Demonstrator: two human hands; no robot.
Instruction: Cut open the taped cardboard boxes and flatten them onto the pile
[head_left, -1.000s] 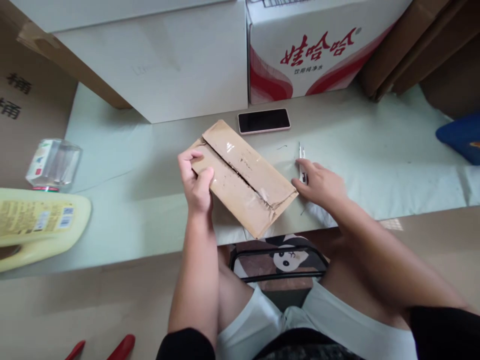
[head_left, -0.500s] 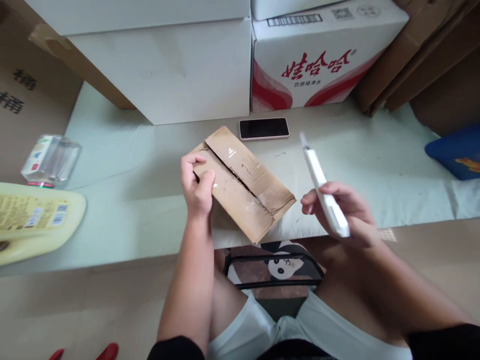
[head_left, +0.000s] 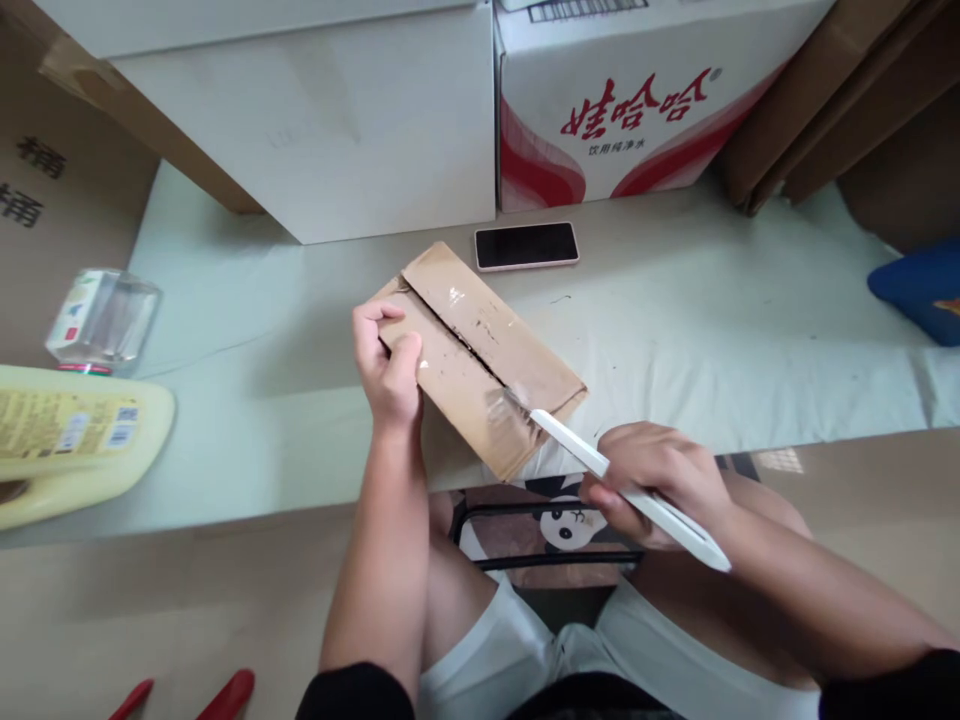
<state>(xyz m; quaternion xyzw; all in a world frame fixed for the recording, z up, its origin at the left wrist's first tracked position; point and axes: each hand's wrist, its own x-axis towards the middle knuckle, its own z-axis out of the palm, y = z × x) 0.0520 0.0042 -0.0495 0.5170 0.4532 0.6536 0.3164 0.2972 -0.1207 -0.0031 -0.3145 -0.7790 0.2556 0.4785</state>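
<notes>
A flat brown cardboard box (head_left: 480,345), taped along its middle seam, lies at an angle on the pale green table (head_left: 712,320) near the front edge. My left hand (head_left: 386,365) is closed on the box's left end, thumb on top. My right hand (head_left: 656,480) is wrapped round a white utility knife (head_left: 600,462). The knife's blade tip is blurred and sits at the right end of the box's seam.
A black phone (head_left: 526,245) lies behind the box. White cartons (head_left: 322,120) and a red-printed carton (head_left: 630,100) stand at the back. A yellow jug (head_left: 75,440) and a clear bottle (head_left: 101,320) lie at the left. A blue object (head_left: 919,290) is at the right.
My right hand picked the white knife up off the table, raised it, then swung it down so the blade meets the box's right end. My left hand has stayed on the box.
</notes>
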